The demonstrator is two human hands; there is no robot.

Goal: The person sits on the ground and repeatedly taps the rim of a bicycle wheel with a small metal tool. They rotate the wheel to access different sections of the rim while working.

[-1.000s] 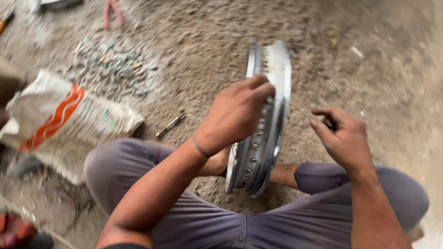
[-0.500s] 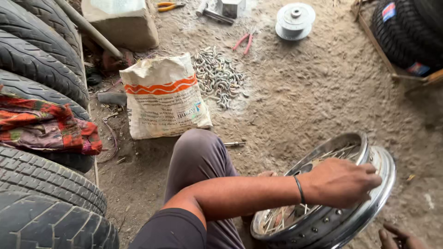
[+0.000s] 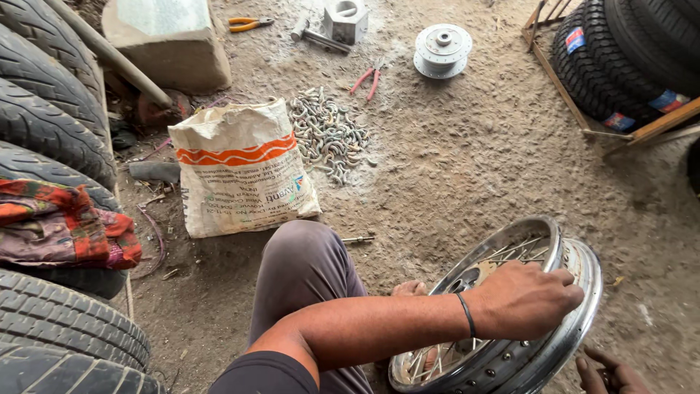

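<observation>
Head cam looks down at a person sitting on dirt ground with a chrome rim (image 3: 576,321) lying tilted across their feet, spokes (image 3: 510,255) loose inside it. Left hand (image 3: 526,299) reaches across and is curled over the rim's upper edge, fingers closed on the metal. Right hand (image 3: 611,373) barely pokes in at the bottom corner just beside the rim; fingers look partly curled, but I can't tell if it's holding anything.

A white and orange sack (image 3: 240,171) stands past the knee, a pile of small metal bits (image 3: 327,135) right behind it, and pink pliers (image 3: 367,79) and a hub (image 3: 442,48) lie farther off. Tyres (image 3: 51,109) are stacked on the left.

What could go wrong, I'd guess: the rim is only propped on feet and gripped on one side, so if that grip slackens it could tip onto the toes. Loose spokes could also snag or slide out into the dirt when it rocks.
</observation>
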